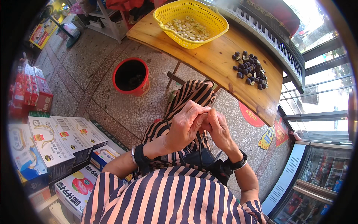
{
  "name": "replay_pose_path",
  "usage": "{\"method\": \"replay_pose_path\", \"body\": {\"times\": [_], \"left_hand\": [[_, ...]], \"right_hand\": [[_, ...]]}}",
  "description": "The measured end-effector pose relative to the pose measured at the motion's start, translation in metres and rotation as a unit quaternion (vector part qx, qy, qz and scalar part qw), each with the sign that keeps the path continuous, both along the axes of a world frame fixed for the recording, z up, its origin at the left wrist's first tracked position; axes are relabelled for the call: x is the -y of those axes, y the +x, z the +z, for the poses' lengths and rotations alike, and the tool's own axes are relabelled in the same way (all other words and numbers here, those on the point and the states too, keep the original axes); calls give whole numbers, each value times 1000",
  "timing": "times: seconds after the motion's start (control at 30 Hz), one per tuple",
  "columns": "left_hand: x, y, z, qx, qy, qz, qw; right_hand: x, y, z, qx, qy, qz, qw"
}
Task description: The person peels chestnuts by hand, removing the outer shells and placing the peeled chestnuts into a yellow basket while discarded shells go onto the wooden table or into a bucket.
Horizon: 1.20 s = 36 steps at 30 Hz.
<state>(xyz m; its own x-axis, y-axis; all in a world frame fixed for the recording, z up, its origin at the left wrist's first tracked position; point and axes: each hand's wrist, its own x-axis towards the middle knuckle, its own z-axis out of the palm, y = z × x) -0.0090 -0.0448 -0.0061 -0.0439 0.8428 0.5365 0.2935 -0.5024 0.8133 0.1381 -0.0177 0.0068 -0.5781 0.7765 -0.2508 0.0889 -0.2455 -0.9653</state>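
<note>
Above my lap, my left hand (pixel 186 123) and my right hand (pixel 219 127) meet at the fingertips. Thumbs and fingers of both are bent in close together; anything between them is hidden. Beyond them on a wooden table (pixel 207 63) lies a loose heap of dark-shelled seeds (pixel 249 68), which look like lotus seeds, some showing pale insides. Farther back stands a yellow perforated plastic basket (pixel 188 42). Pale peeled seeds (pixel 188 28) cover part of its bottom. On the floor left of my knees is a red-rimmed bucket (pixel 131 60) with dark scraps (pixel 137 79) inside.
An electronic keyboard (pixel 263 30) lines the table's far side, before a bright window (pixel 321 81). Stacked cartons (pixel 53 140) crowd my left, with red boxes (pixel 36 86) behind them. A glass-fronted display cabinet (pixel 321 165) stands at right. A dark cable (pixel 202 145) crosses my lap.
</note>
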Motion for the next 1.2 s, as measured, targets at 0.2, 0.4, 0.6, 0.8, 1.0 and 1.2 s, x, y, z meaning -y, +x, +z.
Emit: {"method": "replay_pose_path", "body": {"times": [0.2,0.4,0.6,0.8,1.0,1.2], "left_hand": [[-3,0,0,7,-1,9,1000],[-6,-11,4,51,-56,37,996],[-8,-45,11,42,-32,-48,997],[-10,-74,8,56,-55,-218,973],[-1,-57,3,281,-214,-93,931],[-15,-60,5,476,-276,3,835]], "right_hand": [[4,-9,5,-17,56,-13,998],[-5,-23,13,82,171,52,980],[-17,-36,14,-40,18,123,991],[-31,-35,13,-128,-115,212,962],[-23,-65,9,104,119,71,985],[-35,-88,21,30,299,89,950]]}}
